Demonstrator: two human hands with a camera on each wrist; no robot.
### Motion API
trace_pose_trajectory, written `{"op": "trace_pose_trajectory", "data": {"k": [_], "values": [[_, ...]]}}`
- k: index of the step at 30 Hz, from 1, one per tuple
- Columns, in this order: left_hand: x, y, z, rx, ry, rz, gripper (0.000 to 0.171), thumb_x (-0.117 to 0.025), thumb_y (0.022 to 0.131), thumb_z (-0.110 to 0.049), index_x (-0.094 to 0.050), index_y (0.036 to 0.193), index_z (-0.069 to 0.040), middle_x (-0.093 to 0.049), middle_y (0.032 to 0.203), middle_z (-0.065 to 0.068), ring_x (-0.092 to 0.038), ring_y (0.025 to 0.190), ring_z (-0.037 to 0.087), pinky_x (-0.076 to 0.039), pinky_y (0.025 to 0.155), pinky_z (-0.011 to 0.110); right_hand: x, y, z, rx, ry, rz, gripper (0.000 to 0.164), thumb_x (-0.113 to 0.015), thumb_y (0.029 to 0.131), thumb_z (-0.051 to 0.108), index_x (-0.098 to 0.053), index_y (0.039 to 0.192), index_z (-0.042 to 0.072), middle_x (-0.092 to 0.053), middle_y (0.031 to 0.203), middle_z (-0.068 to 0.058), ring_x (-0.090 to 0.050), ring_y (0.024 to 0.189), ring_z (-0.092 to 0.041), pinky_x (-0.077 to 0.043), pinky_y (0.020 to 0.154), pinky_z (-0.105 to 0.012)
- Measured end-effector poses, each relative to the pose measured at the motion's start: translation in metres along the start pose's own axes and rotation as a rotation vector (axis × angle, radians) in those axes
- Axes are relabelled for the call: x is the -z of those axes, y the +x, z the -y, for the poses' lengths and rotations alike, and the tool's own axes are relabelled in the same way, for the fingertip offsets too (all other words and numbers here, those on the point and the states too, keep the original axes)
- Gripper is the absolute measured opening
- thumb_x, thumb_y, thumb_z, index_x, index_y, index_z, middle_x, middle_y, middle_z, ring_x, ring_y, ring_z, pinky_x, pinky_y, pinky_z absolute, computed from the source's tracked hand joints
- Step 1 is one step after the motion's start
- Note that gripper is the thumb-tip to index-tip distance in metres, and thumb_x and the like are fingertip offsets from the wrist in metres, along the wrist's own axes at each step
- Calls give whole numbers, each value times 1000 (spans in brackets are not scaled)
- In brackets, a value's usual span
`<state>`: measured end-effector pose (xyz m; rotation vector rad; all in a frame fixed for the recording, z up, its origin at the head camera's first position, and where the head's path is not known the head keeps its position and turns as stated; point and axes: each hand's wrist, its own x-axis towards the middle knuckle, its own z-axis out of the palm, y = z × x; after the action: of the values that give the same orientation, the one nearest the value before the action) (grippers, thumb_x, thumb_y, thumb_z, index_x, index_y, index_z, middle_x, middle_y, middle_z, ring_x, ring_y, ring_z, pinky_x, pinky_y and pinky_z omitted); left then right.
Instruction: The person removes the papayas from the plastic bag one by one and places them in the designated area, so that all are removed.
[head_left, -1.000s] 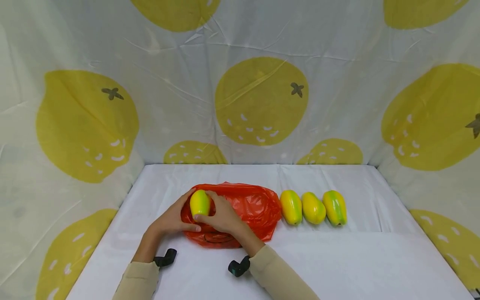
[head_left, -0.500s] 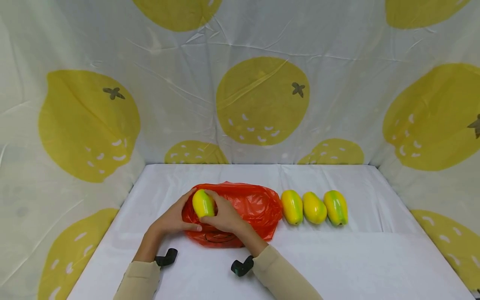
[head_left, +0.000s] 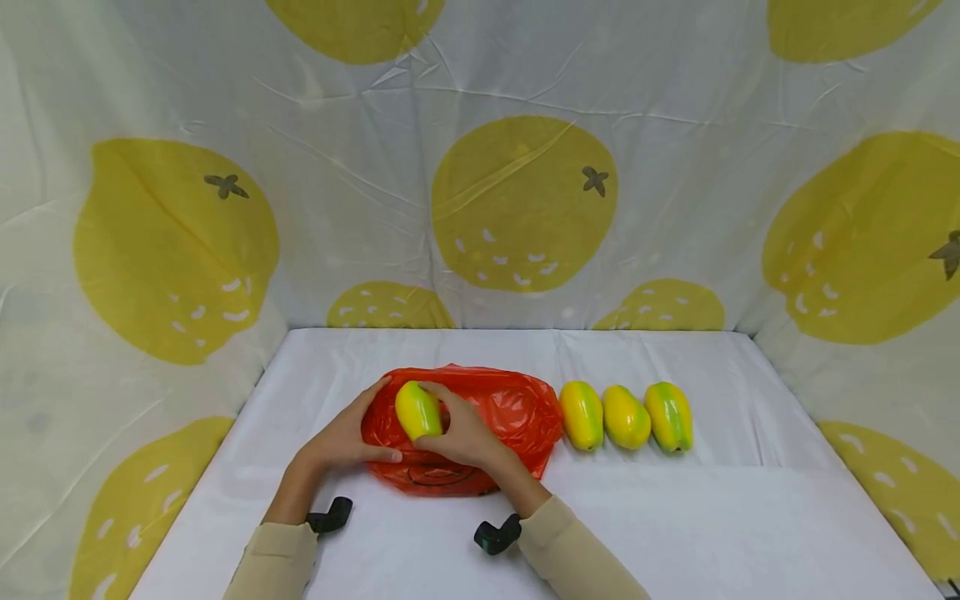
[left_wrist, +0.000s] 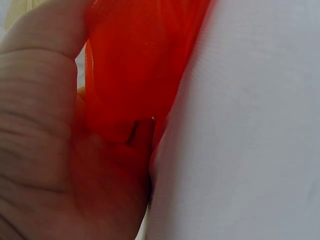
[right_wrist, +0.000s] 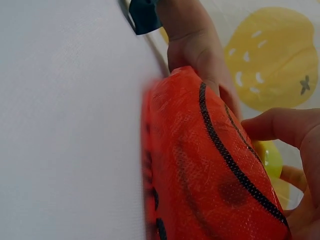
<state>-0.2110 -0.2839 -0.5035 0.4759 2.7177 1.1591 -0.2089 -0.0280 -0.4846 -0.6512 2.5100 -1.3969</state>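
Observation:
A red plastic bag [head_left: 517,417] with dark printed lines lies on the white cloth, its mouth facing up. At its left rim my left hand [head_left: 341,437] holds the bag, thumb outside in front and fingertips at the back edge. In the left wrist view, red plastic [left_wrist: 140,60] lies between thumb and fingers. My right hand [head_left: 461,433] grips a shiny yellow-green papaya [head_left: 417,411] between thumb and fingers, over the left part of the bag's mouth. The right wrist view shows this papaya [right_wrist: 270,159] partly hidden behind the bag's side [right_wrist: 200,165].
Three more papayas [head_left: 581,415] stand in a row right of the bag, the nearest beside its right edge. The white cloth [head_left: 712,525] spreads over the table. Lemon-print curtains [head_left: 525,200] close off the back and sides. A black camera mount sits at each wrist.
My right hand has shifted slightly right with the papaya, which now tilts, its top leaning left. My left hand stays at the bag's left rim.

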Motion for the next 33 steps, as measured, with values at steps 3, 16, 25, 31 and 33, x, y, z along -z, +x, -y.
{"op": "trace_pose_trajectory", "data": {"k": [3, 16, 25, 31, 33], "values": [[0, 1, 1, -7, 10, -3, 128, -92, 68, -52, -16, 166, -21, -30, 167, 14, -35, 149, 43, -40, 114, 66, 2, -1, -3, -3, 1, -1, 83, -81, 84, 40, -39, 156, 37, -57, 143, 3, -57, 112, -17, -60, 88, -33], [-1, 2, 0, 2, 3, 0, 128, -92, 67, -54, -17, 166, -24, -30, 167, 13, -36, 149, 42, -41, 113, 65, 12, -6, -5, -31, 66, -22, 69, -75, 91, 44, -44, 152, 36, -60, 139, -1, -63, 108, -19, -62, 83, -32], [-2, 2, 2, 26, 2, -1, 128, -93, 67, -53, -17, 166, -26, -32, 166, 13, -37, 148, 42, -47, 109, 63, 28, -14, -6, -15, 132, -47, 65, -73, 93, 43, -44, 150, 42, -58, 140, 0, -62, 113, -21, -60, 86, -34], [-3, 2, 2, 27, -9, -6, 128, -93, 66, -52, -17, 165, -25, -32, 165, 13, -36, 149, 42, -45, 110, 64, 39, -20, -5, -2, 132, -53, 68, -71, 95, 43, -39, 154, 45, -53, 149, 0, -61, 118, -23, -60, 88, -35], [-3, 2, 1, 26, -6, -5, 128, -93, 66, -52, -17, 165, -24, -32, 166, 13, -35, 149, 41, -45, 110, 64, 44, -23, -4, -8, 124, -47, 68, -70, 95, 45, -38, 155, 47, -51, 152, 3, -59, 120, -22, -60, 90, -36]]}}
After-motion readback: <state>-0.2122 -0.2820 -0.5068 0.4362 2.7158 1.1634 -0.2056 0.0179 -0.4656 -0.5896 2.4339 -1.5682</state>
